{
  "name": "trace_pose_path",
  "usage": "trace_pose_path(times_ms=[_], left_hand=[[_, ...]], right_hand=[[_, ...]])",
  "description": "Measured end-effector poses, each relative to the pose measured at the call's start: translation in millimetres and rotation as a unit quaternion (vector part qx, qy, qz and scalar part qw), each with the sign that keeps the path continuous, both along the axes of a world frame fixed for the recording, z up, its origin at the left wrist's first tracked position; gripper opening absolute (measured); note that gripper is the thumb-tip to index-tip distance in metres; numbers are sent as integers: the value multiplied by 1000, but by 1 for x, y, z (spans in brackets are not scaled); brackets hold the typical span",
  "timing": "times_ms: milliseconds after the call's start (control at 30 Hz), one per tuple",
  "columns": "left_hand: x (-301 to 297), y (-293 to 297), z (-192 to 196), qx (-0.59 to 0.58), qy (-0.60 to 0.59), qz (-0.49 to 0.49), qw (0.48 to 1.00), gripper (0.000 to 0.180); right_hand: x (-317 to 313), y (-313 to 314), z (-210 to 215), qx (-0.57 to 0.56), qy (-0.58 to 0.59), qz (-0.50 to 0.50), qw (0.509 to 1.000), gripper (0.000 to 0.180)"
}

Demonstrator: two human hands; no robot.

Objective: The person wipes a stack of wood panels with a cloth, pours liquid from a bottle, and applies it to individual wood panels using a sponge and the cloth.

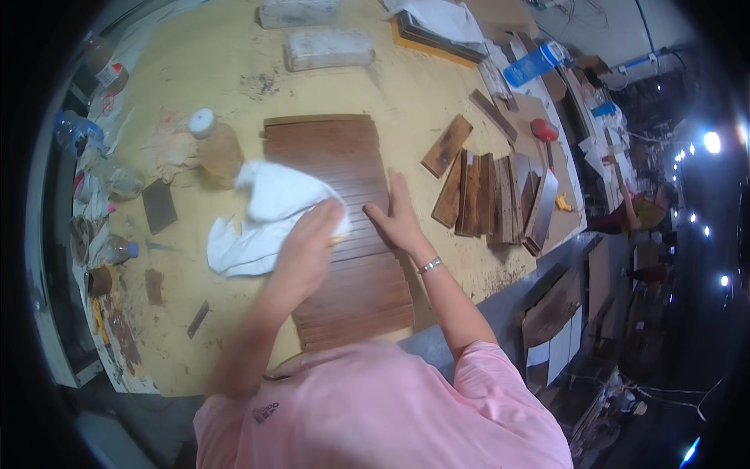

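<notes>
While the left hand (308,246) rests on one white cloth (281,195) over the panel (359,273), the right hand (400,219) lies at the panel's right edge. Left fingers: pressed together on the cloth; with the blur, cannot tell whether they pinch a fold. Right fingers: close together and extended, thumb spread away from them onto the slats; nothing gripped. One bracelet (430,266), right wrist.

One panel, brown, made of many slats, too indistinct to count. It lies flat mid-table, its near end just in front of the person's pink shirt (375,414). One table (226,78), yellowish, stained.

Left of the panel: one white-capped bottle (219,152), upright, amber contents; one dark plate (160,206); one thin strip (198,319). Along the left edge, at least four more bottles (119,249).

Beyond the panel: two whitish blocks (330,49), apart.

Right: at least five wood pieces (471,195) clustered, overlapping, exact count unclear. One blue container (535,65), lying tilted; one red object (544,130), kind unclear.
</notes>
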State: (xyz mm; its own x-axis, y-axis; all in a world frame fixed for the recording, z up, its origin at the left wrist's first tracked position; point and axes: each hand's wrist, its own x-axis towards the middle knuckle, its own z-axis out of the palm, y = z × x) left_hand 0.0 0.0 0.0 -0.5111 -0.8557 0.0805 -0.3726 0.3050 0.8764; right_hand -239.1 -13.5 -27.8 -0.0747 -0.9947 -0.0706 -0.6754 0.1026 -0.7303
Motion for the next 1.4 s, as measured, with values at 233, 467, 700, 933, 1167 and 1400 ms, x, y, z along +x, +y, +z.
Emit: trace_pose_path(times_ms=[233,467,700,933,1167,1400], left_hand=[[33,7,-19,-182,-282,46,941,50],[-50,6,5,-203,-285,-64,935,57],[-5,-19,-4,-98,-246,120,957,45],[52,-24,-23,-96,-236,128,959,38],[-78,-58,8,-188,-44,37,980,39],[-22,-44,-15,-191,-327,13,925,50]], right_hand=[[-6,14,-18,-56,-163,-16,985,76],[9,10,-20,-50,-174,-22,983,73],[4,15,-3,0,-151,-31,988,72],[4,17,-3,-13,-149,-36,988,70],[9,16,0,2,-166,-28,986,69],[4,18,-7,-25,-148,-41,988,60]])
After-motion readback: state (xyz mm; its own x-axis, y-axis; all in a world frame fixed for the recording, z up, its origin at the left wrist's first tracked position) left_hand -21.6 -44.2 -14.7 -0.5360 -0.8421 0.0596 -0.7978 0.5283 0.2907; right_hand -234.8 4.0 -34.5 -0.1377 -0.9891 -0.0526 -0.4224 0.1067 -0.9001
